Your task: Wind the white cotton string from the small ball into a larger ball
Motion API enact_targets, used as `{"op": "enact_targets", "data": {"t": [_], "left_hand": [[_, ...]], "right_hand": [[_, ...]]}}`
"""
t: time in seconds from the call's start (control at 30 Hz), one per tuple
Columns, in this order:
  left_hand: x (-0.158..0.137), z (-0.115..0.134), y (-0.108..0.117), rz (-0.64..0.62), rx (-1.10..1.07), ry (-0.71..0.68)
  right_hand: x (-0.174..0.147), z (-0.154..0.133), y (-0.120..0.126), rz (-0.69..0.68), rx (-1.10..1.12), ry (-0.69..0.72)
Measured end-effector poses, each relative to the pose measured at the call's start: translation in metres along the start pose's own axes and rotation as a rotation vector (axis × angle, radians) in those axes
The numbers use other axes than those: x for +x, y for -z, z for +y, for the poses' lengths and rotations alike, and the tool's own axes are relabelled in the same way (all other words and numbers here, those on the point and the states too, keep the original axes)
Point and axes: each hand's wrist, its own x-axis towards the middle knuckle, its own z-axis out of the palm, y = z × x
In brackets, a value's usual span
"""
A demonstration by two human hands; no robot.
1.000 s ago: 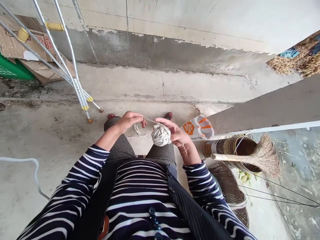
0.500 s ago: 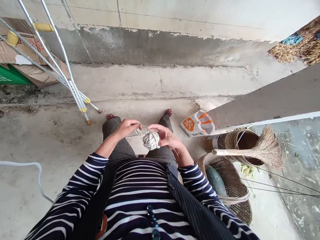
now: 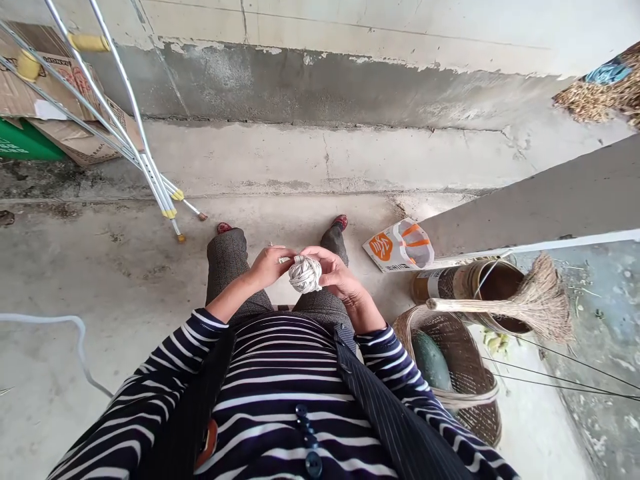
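Note:
A small ball of whitish cord [image 3: 305, 275], wound in many strands, is held above my lap. My right hand [image 3: 336, 272] grips it from the right, fingers curled around its far side and thumb on the near side. My left hand [image 3: 271, 265] is closed at the ball's left edge, pinching a strand of the cord. A short bit of cord pokes out above the left fingers. Part of the ball is hidden behind the right fingers.
To the right stand a wicker basket [image 3: 470, 347] holding a dark green melon [image 3: 431, 361], a bucket [image 3: 493, 287] with a straw broom [image 3: 543, 300] across it, and a paper bag [image 3: 395, 247]. Crutches [image 3: 150, 177] and cardboard boxes [image 3: 75, 80] are at the left.
My left hand has moved right, up against the ball; the loose loops that hung between the hands are now mostly hidden. My right hand still holds the ball.

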Motion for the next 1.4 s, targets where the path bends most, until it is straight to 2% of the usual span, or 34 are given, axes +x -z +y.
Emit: {"op": "enact_targets", "data": {"t": [0.4,0.57,0.7,0.87,1.03,1.2,1.3,1.4], "left_hand": [[0.010,-0.019,-0.004,0.042,0.071,0.020],[0.046,-0.011,0.005,0.115,0.083,-0.028],[0.065,-0.008,0.006,0.115,0.062,-0.009],[0.054,-0.017,0.003,0.067,-0.013,0.100],[0.051,-0.018,0.003,0.050,-0.032,0.082],[0.027,-0.024,0.000,-0.032,0.088,0.047],[0.003,-0.027,0.006,0.005,0.108,0.030],[-0.010,-0.023,0.019,0.060,0.044,0.025]], "right_hand": [[-0.007,-0.018,-0.001,0.146,0.088,0.108],[-0.008,-0.024,-0.015,0.133,0.083,0.084],[-0.011,-0.036,-0.021,0.152,0.088,0.148],[-0.021,-0.055,-0.022,0.184,0.024,0.193],[-0.026,-0.066,-0.022,0.231,-0.071,0.207],[-0.032,-0.100,-0.014,0.404,-0.099,0.381],[-0.040,-0.126,-0.003,0.433,-0.111,0.472],[-0.046,-0.142,0.005,0.447,-0.189,0.489]]}}
